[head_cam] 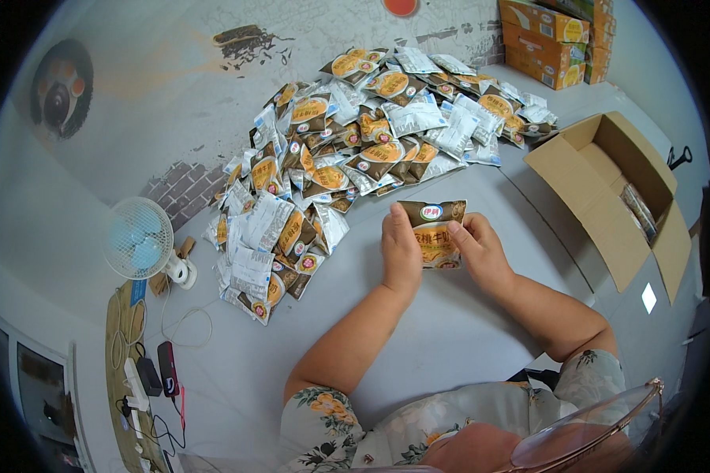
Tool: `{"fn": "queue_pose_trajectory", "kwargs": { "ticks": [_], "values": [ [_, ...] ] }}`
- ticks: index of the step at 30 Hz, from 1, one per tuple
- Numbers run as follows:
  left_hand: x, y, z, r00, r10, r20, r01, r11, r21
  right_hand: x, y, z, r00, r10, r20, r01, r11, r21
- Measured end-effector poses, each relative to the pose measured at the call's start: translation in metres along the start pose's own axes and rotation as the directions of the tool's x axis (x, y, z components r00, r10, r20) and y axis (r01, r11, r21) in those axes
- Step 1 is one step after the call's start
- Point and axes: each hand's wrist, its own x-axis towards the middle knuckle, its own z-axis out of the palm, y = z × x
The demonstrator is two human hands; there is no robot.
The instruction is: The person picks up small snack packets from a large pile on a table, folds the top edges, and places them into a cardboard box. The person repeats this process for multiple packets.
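Upright between my two hands, over the grey table (449,331), is a brown and orange Yili milk pouch (433,239), its printed front facing me. My left hand (401,248) presses on the pouch's left edge with a flat palm. On the right edge, my right hand (479,245) grips it, thumb on the front. Beyond them lies a large heap of similar pouches (384,155), some showing brown fronts and others silvery white backs. To the right stands an open cardboard box (591,198) with several pouches (639,210) inside, against its far right wall.
Orange printed cartons (544,53) are stacked at the back right. At the left stand a small white fan (139,237) with pale blue blades and a wooden board (115,355) with a white power strip (135,384). Cables and a dark red device (168,368) lie near the table's left edge.
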Motion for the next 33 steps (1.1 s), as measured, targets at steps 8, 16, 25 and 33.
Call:
{"fn": "queue_pose_trajectory", "kwargs": {
  "ticks": [8, 16, 25, 33],
  "values": [
    [-0.013, -0.024, 0.011, 0.981, 0.195, -0.008, -0.186, 0.946, 0.267, -0.005, -0.009, 0.011, 0.988, 0.142, -0.060, -0.124, 0.962, 0.244],
    [-0.022, -0.019, 0.017, 0.979, 0.203, 0.014, -0.201, 0.960, 0.193, -0.002, -0.018, 0.016, 0.977, 0.214, 0.010, -0.200, 0.890, 0.409],
    [-0.011, -0.023, 0.012, 0.965, 0.262, 0.002, -0.257, 0.945, 0.203, 0.001, -0.005, 0.018, 0.990, 0.138, -0.040, -0.110, 0.908, 0.405],
    [0.001, -0.018, 0.000, 0.925, 0.373, 0.077, -0.377, 0.868, 0.323, 0.002, -0.002, 0.007, 0.984, 0.108, 0.142, -0.149, 0.935, 0.321]
  ]
}}
